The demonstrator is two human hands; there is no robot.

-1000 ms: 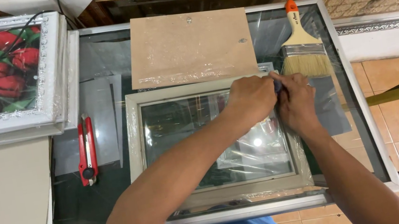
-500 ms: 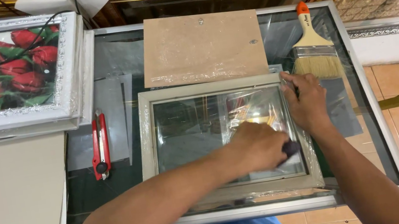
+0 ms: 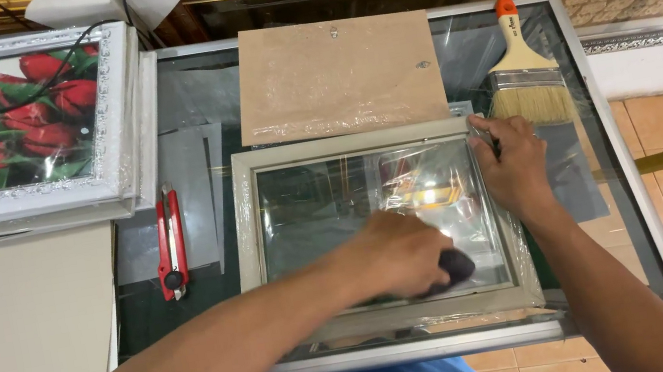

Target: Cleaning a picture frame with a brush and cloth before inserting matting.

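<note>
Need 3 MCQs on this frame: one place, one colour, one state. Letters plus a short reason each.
1. Where does the paintbrush lie?
A. right of the brown board
B. on the rose picture
C. inside the frame

2. What colour is the utility knife?
A. blue
B. red
C. yellow

3. What is the left hand doing?
A. hanging free
B. lifting the board
C. pressing a dark object on the frame's glass

Answers:
1 A, the brush lies past the board's right edge.
2 B, its body is red.
3 C, the hand grips the dark object against the glass.
</note>
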